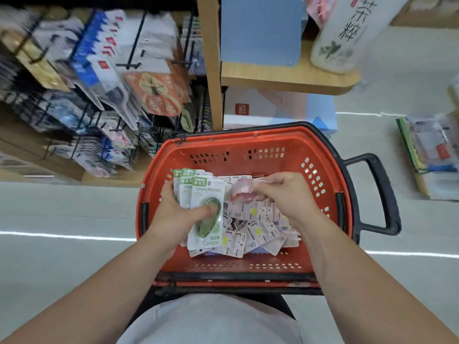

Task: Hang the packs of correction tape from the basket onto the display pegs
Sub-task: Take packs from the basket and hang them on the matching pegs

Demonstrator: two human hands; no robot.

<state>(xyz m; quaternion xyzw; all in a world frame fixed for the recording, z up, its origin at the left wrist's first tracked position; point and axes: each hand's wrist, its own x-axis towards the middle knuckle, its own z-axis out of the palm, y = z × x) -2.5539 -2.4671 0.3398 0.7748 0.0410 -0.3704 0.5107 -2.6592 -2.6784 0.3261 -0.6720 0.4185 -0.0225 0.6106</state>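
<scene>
The view came from a wide-angle camera worn on the person's head, facing forward and tilted steeply down. It sat close over the red basket point(248, 141), which filled the centre of the frame, with the person's shirt front point(211, 324) at the bottom edge. Farther off, the display pegs point(135, 43) lay upper left, a wooden shelf point(285, 80) top centre, and the floor point(397, 232) on both sides, its lines bent by the lens.

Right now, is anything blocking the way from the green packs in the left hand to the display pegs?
Nothing visible does. The left hand holds the green packs over the basket; the display pegs lie beyond its rim.
</scene>
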